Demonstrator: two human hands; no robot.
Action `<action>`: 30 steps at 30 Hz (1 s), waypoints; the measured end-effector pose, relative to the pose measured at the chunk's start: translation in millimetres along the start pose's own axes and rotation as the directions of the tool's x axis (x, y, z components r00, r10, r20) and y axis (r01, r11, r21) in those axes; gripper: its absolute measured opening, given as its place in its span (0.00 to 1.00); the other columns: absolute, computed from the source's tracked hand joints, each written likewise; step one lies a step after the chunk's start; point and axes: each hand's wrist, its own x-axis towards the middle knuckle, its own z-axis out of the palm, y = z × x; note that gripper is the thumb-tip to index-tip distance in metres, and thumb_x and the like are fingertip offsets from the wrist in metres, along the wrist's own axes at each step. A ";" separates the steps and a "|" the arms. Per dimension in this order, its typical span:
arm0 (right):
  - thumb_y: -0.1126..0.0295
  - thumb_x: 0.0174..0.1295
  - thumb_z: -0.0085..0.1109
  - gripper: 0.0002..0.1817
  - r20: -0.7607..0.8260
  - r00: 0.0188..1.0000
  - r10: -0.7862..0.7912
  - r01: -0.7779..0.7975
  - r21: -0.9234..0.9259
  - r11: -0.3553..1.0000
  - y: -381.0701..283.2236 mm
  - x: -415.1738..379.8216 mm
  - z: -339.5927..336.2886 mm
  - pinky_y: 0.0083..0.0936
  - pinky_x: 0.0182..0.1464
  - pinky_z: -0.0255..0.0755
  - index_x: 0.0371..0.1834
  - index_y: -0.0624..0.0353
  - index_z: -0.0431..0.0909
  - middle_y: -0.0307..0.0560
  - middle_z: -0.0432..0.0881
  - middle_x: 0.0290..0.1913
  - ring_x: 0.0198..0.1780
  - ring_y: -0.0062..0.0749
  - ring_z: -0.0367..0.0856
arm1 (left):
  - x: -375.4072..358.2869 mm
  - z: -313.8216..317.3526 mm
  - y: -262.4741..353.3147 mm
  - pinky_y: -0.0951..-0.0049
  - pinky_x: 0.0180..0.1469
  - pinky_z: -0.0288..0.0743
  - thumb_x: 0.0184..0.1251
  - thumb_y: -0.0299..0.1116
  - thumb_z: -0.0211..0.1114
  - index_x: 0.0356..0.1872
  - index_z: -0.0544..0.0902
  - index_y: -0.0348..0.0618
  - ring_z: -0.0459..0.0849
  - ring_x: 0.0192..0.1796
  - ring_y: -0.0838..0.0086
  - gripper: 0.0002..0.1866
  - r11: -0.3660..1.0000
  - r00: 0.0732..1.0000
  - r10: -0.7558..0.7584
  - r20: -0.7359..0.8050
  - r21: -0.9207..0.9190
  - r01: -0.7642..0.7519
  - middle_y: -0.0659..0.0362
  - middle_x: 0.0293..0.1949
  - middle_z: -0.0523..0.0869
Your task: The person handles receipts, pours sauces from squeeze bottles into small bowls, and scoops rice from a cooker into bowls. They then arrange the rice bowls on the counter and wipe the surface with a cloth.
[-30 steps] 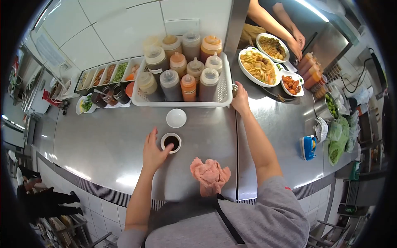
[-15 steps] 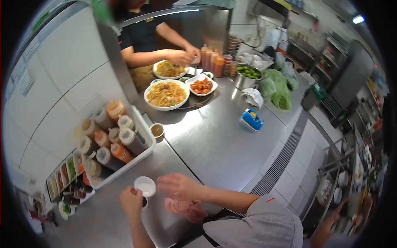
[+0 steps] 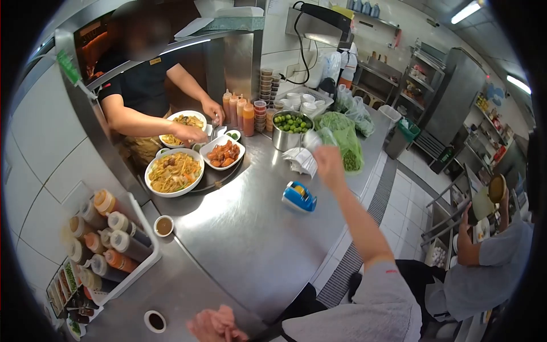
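Observation:
My right hand reaches out over the counter, fingers closed on a small white cup smeared by motion. It is beside the metal pot of green limes and above a crumpled white cloth or paper. Below that forearm stands a blue tape dispenser. My left hand is out of view. At the bottom edge lies a pink cloth, with a small cup of dark sauce to its left.
Across the counter a person's hands work near two noodle bowls and a dish of glazed pieces. A crate of squeeze bottles stands left. Green vegetable bags lie beyond the pot. Another person is at right.
My right hand has gone from the near counter out to the pot, now with the white cup. My left hand, earlier at that cup, has left view. The camera has turned rightward.

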 end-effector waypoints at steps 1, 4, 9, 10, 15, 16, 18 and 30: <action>0.73 0.53 0.51 0.06 0.099 0.988 0.120 -0.114 -0.065 0.991 57.1 20.9 11.0 0.40 0.44 0.64 0.29 0.63 0.76 0.52 0.78 0.34 0.40 0.49 0.73 | 12.4 -13.5 23.9 0.59 0.58 0.60 0.59 0.38 0.56 0.50 0.73 0.35 0.70 0.55 0.53 0.21 0.981 0.983 -0.144 0.111 0.148 0.127 0.47 0.51 0.74; 0.73 0.52 0.55 0.06 0.068 0.996 0.057 -0.046 -0.148 0.988 219.6 64.7 69.5 0.40 0.42 0.66 0.31 0.63 0.77 0.56 0.77 0.32 0.37 0.51 0.73 | 66.4 23.9 73.2 0.65 0.56 0.64 0.60 0.37 0.56 0.49 0.75 0.36 0.73 0.53 0.56 0.19 0.918 0.936 -0.322 0.140 0.286 0.273 0.49 0.49 0.77; 0.70 0.54 0.51 0.09 0.297 0.933 0.203 -0.106 -0.313 0.944 335.3 110.2 153.5 0.45 0.40 0.68 0.33 0.61 0.79 0.55 0.78 0.32 0.37 0.51 0.74 | 158.7 117.3 110.7 0.53 0.60 0.55 0.59 0.41 0.54 0.53 0.70 0.34 0.67 0.57 0.51 0.24 0.928 0.940 -0.342 -0.011 0.152 0.339 0.45 0.53 0.72; 0.70 0.54 0.51 0.09 0.328 0.926 0.187 -0.089 -0.291 0.953 349.5 117.7 165.8 0.45 0.40 0.68 0.33 0.61 0.79 0.55 0.78 0.32 0.37 0.51 0.74 | 166.2 137.8 117.8 0.51 0.61 0.53 0.59 0.41 0.53 0.53 0.69 0.34 0.66 0.58 0.50 0.25 0.925 0.932 -0.360 -0.033 0.118 0.362 0.45 0.54 0.71; 0.68 0.56 0.45 0.10 0.551 0.822 -0.141 0.460 -0.497 0.736 440.0 105.9 251.2 0.38 0.41 0.66 0.28 0.57 0.77 0.49 0.78 0.32 0.37 0.42 0.76 | 253.6 173.4 138.4 0.55 0.55 0.58 0.52 0.39 0.57 0.46 0.71 0.36 0.69 0.51 0.52 0.22 0.966 0.945 -0.188 -0.267 0.126 0.227 0.48 0.47 0.73; 0.68 0.53 0.46 0.09 0.629 0.775 -0.066 0.471 -0.505 0.723 445.0 105.9 257.7 0.37 0.39 0.67 0.28 0.56 0.77 0.48 0.79 0.31 0.36 0.39 0.76 | 271.4 168.2 144.0 0.57 0.55 0.59 0.50 0.39 0.58 0.44 0.72 0.37 0.69 0.51 0.53 0.21 0.954 0.935 -0.263 -0.239 0.078 0.289 0.49 0.46 0.74; 0.66 0.52 0.48 0.09 0.617 0.763 -0.192 0.524 -0.416 0.743 494.2 90.0 287.8 0.37 0.39 0.68 0.29 0.58 0.77 0.49 0.79 0.31 0.36 0.40 0.77 | 290.0 169.7 145.5 0.60 0.54 0.60 0.48 0.39 0.59 0.43 0.73 0.39 0.70 0.49 0.55 0.21 0.924 0.905 -0.366 -0.216 0.033 0.381 0.51 0.44 0.74; 0.61 0.65 0.44 0.18 0.372 0.925 0.071 -0.306 0.624 0.719 223.6 105.6 115.7 0.19 0.27 0.63 0.38 0.66 0.77 0.40 0.67 0.16 0.21 0.23 0.67 | 220.0 201.0 156.3 0.49 0.61 0.49 0.53 0.50 0.57 0.60 0.64 0.44 0.63 0.58 0.50 0.34 0.854 0.849 -0.423 -0.316 0.173 0.490 0.45 0.58 0.65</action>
